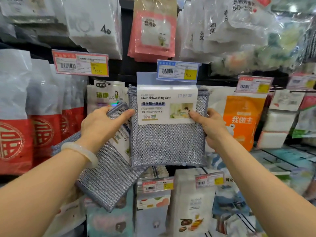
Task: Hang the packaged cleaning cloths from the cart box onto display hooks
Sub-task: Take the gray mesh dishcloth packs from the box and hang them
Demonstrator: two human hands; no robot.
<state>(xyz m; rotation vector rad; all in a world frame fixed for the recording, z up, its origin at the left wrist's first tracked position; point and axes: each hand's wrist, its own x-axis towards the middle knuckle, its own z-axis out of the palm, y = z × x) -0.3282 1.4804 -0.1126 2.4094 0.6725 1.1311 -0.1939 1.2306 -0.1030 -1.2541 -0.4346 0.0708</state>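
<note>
Silver mesh cloth pack [168,134], square, coarse woven, white paper label, translucent header. Upright at display, header top tucked behind blue price tag [177,71]; hook hidden. Right hand [209,124] pinching right edge, thumb on label. Left hand [102,124] gripping second mesh pack [109,173], tilted, partly hidden behind first; thumb tip touching first pack's left edge. Pale smooth bangle [82,152] on left wrist.

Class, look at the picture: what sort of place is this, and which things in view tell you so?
Most likely a shop's household-goods aisle: barcode price tags clipped above hanging packets, and rows of identical packaged goods.
</note>
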